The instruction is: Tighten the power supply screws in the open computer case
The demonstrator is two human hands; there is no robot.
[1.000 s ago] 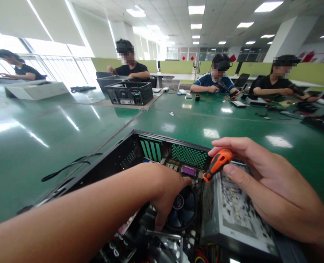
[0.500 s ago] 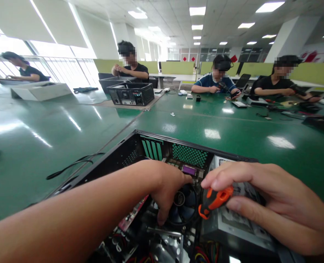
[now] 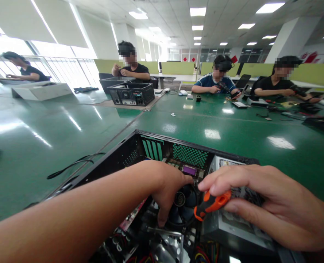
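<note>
An open black computer case point(image 3: 115, 160) lies on the green table right in front of me. My left hand point(image 3: 166, 190) reaches down into it, fingers curled on the round black cooler fan point(image 3: 182, 210). My right hand point(image 3: 263, 202) is closed on an orange and black screwdriver point(image 3: 211, 203), held just right of the fan and above the grey power supply point(image 3: 233, 226). The screwdriver's tip is hidden inside the case.
A black cable point(image 3: 69, 166) lies on the table left of the case. Another black case point(image 3: 131, 94) stands farther back. A white box point(image 3: 40, 90) sits at far left. Several seated people work at the far side, among small parts and tools point(image 3: 249, 103).
My right hand has come down and a little left with the screwdriver, from above the case's rim to just over the power supply beside the fan. My left hand has stayed on the fan.
</note>
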